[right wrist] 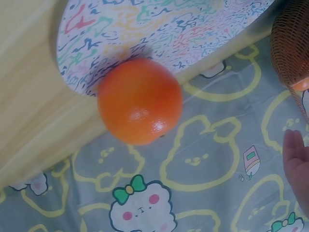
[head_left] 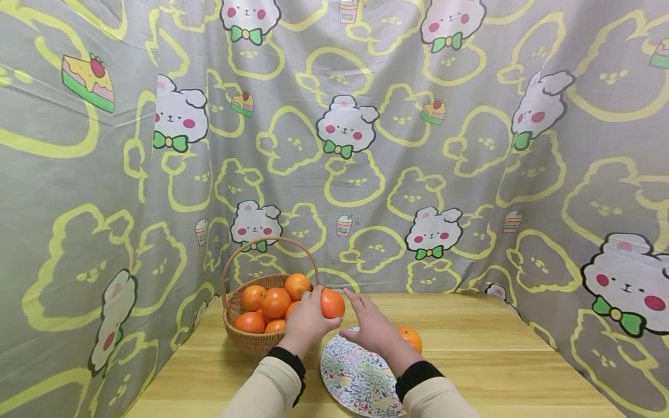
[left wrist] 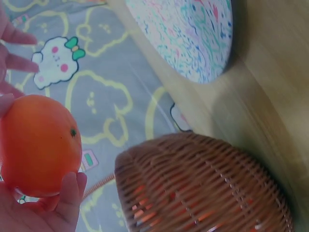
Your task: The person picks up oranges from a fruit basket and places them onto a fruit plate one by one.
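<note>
In the head view my left hand (head_left: 308, 322) holds an orange (head_left: 332, 303) beside the right side of the wicker basket (head_left: 256, 342). The left wrist view shows its fingers and thumb around that orange (left wrist: 41, 145), whose small green stem end faces the camera. My right hand (head_left: 373, 328) is just right of the held orange, fingers spread and holding nothing, above the patterned plate (head_left: 355, 371). Another orange (head_left: 410, 338) shows behind the right wrist; in the right wrist view this orange (right wrist: 140, 101) overlaps the rim of the plate (right wrist: 159, 29).
Several oranges (head_left: 276, 303) fill the basket, and its tall arched handle (head_left: 272, 238) rises over them. Basket and plate stand on a wooden table (head_left: 486, 360). A grey curtain (head_left: 397, 191) with cartoon figures encloses the back and sides.
</note>
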The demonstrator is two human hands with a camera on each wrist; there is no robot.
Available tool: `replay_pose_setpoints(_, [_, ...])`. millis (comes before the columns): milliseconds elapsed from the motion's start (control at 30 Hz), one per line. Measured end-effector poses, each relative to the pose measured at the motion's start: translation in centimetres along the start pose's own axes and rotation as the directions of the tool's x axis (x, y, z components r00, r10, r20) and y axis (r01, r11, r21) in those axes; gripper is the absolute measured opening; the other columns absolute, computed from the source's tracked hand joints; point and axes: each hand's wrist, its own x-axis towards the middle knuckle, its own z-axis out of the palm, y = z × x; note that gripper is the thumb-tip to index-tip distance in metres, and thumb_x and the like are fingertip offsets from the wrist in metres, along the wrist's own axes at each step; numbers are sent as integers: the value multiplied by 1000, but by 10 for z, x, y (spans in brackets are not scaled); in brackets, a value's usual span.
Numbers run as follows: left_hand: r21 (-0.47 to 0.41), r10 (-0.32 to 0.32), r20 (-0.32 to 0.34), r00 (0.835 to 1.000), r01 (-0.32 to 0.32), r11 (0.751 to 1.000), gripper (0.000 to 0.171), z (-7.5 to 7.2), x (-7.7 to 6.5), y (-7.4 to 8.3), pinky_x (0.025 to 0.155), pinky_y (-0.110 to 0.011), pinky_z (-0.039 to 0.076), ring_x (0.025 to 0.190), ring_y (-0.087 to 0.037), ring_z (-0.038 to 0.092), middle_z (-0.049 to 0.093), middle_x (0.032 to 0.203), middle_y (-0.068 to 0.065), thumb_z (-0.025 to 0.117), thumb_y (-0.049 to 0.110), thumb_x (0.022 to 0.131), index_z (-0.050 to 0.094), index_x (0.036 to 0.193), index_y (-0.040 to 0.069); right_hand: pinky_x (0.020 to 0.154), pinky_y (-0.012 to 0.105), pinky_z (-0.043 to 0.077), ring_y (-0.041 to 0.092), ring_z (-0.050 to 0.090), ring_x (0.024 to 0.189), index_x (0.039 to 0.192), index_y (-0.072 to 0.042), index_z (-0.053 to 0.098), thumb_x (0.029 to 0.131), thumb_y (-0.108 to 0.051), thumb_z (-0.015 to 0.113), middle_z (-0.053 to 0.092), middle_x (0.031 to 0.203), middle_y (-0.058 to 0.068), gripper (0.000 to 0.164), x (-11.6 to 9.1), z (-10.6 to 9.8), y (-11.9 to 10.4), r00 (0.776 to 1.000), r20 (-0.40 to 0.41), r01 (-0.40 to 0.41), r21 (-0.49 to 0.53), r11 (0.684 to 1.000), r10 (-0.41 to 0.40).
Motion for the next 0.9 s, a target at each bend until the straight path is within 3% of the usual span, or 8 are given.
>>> replay_pose_setpoints(200, [-57,20,12,1000,-19,998,77,4,-3,8,68,-40,48,80,-23,56,52,105,-11,73,47,65,44,128,13,89,43,45,28,52,108,144,-11,25,75,-31,74,42,127,13,87,1,1,-3,996,-20,83,15,996,-83])
replay_pose_setpoints(400, [-82,40,49,998,-36,996,76,10,-2,12,68,-39,48,84,-24,56,50,111,-12,72,46,66,43,129,13,88,39,46,26,53,103,144,-14,24,75,-25,75,40,126,13,87,1,4,-2,994,-23,110,25,994,-110])
replay_pose_setpoints(600, [-173,78,69,995,-65,983,75,16,-4,15,68,-35,47,85,-21,55,50,111,-12,72,40,66,41,130,13,85,41,46,27,54,100,144,-17,24,72,-14,75,38,128,14,88,1,7,1,996,-35,82,47,996,-80])
replay_pose_setpoints(767, [-263,91,86,992,-66,962,73,16,-9,20,71,-34,49,86,-20,55,49,115,-12,69,38,71,40,132,10,82,42,47,29,55,99,142,-14,29,74,-19,73,39,128,15,81,-1,8,3,997,-52,58,68,996,-55])
replay_pose_setpoints(900, [-280,104,100,990,-72,957,73,17,-11,21,76,-35,48,95,-21,54,48,121,-13,64,38,75,39,135,6,80,42,48,29,55,97,141,-12,31,74,-24,74,40,127,16,81,-2,9,4,998,-60,37,72,997,-32])
